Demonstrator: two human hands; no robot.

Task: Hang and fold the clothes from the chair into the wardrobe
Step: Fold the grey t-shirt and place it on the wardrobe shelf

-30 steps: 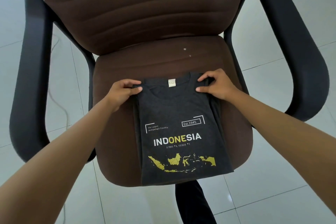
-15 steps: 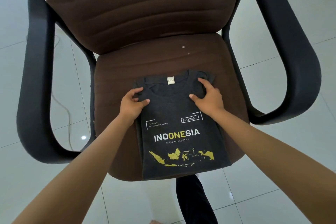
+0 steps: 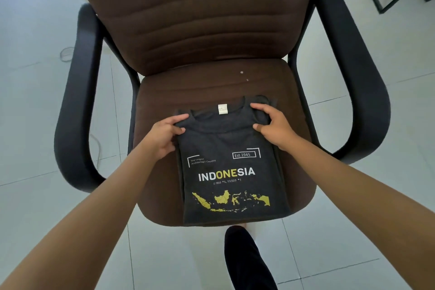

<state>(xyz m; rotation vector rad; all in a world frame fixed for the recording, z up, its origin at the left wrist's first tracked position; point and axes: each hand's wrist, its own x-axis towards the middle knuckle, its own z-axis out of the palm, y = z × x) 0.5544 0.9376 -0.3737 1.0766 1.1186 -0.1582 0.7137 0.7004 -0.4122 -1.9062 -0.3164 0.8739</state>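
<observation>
We see the folded shirt (image 3: pixel 231 167) lying on the front half of the chair (image 3: pixel 211 30) seat, its collar toward the backrest and its lower edge at the seat's front rim. Our left hand (image 3: pixel 164 135) sits at the shirt's left shoulder, our right hand (image 3: pixel 274 125) at its right shoulder, the label (image 3: pixel 223 109) between them. An armrest (image 3: pixel 77 101) stands at each side of the seat. The chair rests on the floor (image 3: pixel 35 148), and a leg (image 3: pixel 247 259) shows below the seat's front edge.

Dark tee (image 3: pixel 226 148) folded, flat on chair seat (image 3: pixel 188 87).
</observation>
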